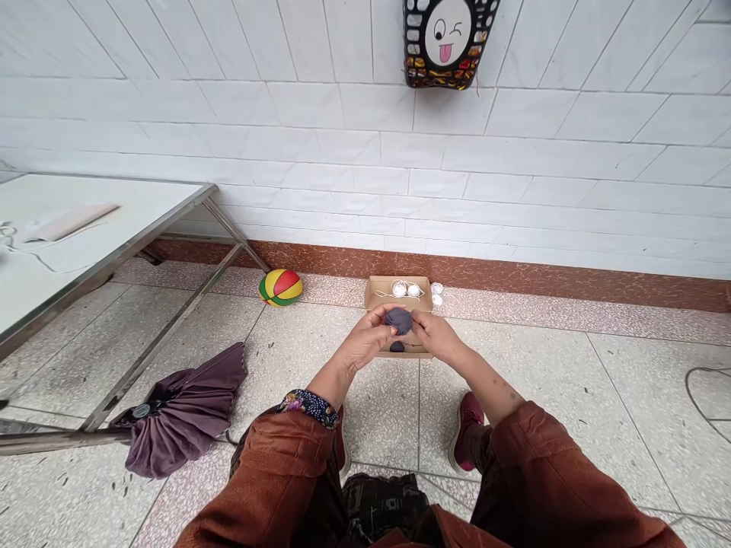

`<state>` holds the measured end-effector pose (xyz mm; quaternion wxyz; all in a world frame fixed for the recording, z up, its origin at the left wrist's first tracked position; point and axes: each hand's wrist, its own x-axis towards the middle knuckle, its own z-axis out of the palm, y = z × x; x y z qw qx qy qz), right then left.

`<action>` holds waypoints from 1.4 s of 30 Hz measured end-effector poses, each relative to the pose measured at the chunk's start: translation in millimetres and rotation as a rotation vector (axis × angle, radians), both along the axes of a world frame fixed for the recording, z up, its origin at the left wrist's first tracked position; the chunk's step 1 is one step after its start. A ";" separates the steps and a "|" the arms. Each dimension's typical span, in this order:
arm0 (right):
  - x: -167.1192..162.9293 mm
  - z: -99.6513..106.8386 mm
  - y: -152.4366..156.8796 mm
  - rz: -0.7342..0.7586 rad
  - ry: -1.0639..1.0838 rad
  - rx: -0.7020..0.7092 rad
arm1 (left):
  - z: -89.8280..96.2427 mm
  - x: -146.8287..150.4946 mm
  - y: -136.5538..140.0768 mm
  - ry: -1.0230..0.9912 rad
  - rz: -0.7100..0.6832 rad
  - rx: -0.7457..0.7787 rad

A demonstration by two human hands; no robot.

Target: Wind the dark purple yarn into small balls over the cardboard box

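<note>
A dark grey ball of yarn (399, 320) is held above an open cardboard box (381, 303) on the floor. My left hand (365, 339) is closed around its left side, with the thumb in front. At its right edge the fingers of my right hand (439, 336) are pinched together against the yarn. In the box's far part lie white balls of yarn (406, 290) with loose strands. Below my hands, a second dark ball (397, 346) sits in the near part of the box, a dark strand beside it. My hands hide the box's middle.
Small white balls (437, 294) lie right of the box. A colourful ball (281, 288) rests by the leg of a metal-framed table (142, 242). A purple umbrella (188, 411) lies at left. A black basket (414, 46) hangs on the tiled wall; a cable (694, 396) lies at right.
</note>
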<state>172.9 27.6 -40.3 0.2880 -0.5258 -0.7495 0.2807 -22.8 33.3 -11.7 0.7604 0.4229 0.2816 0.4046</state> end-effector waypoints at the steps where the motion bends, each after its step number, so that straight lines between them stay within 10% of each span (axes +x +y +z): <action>1: -2.3 -0.8 -2.5 0.039 -0.011 0.002 | -0.6 -0.4 1.7 0.002 0.053 -0.024; 9: -9.2 27.6 -18.9 0.315 0.130 0.004 | -18.0 -2.7 11.8 0.436 0.272 0.093; 19: 8.2 20.6 1.2 -0.045 0.220 0.064 | -10.9 0.1 -4.7 0.185 -0.187 0.255; 25: -6.8 -1.7 -4.0 0.036 0.078 -0.045 | -8.0 -0.9 5.4 0.154 0.116 0.183; 32: -11.8 24.8 -23.1 0.323 0.208 -0.049 | -18.9 -4.6 12.8 0.530 0.274 0.204; 36: -1.3 37.8 -18.5 0.146 0.417 -0.055 | -23.3 -2.8 7.4 0.640 0.101 0.324; 42: 8.5 20.6 3.4 -0.069 0.389 0.081 | -11.3 -0.6 -5.1 0.295 -0.218 0.277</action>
